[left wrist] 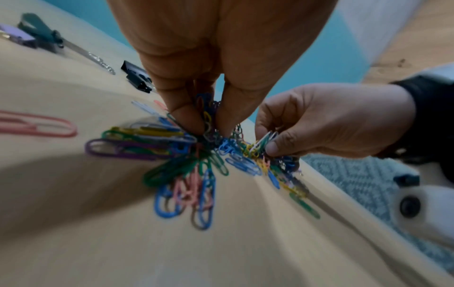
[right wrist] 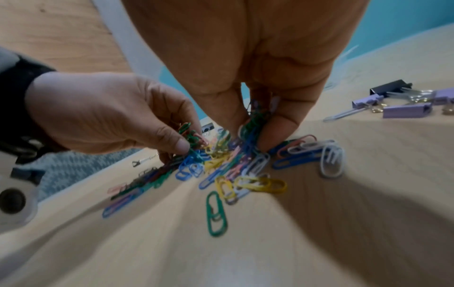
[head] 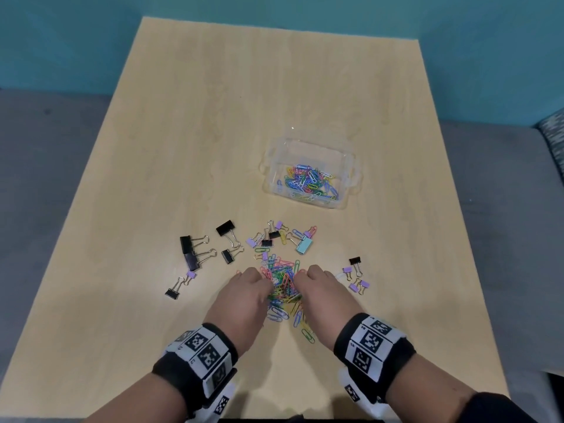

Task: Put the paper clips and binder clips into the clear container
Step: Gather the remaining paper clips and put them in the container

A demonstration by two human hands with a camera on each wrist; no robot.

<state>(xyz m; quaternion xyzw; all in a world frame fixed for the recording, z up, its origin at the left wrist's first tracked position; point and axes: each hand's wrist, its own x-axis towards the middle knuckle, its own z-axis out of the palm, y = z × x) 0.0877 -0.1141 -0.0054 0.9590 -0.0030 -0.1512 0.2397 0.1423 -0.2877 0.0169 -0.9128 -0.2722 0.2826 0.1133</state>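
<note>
Head view: both hands down on the paper clip pile (head: 282,282) near the front middle of the table (head: 183,117). Left hand (head: 244,296) pinches a bunch of clips from the pile's left side, right hand (head: 323,293) pinches another bunch from its right side; fingers curled, tips buried in clips. Left wrist view confirms thumb and fingertips (left wrist: 189,120) closed on a clump, right wrist view shows the same for the right hand (right wrist: 258,116).

Clear container (head: 311,174) sits straight ahead of the hands and a little to the right, well apart from the pile, long axis running left-right, already holding a layer of coloured clips. Right hand is the nearer one, so likely it carries first, forward and slightly right; left hand has to cross further.

Binder clips not yet touched: black ones (head: 195,248) left of the pile, a mixed cluster with a light blue one (head: 303,245) between pile and container, small purple ones (head: 355,277) just right of the right hand. Loose clips may drop from either pinch in transit.
</note>
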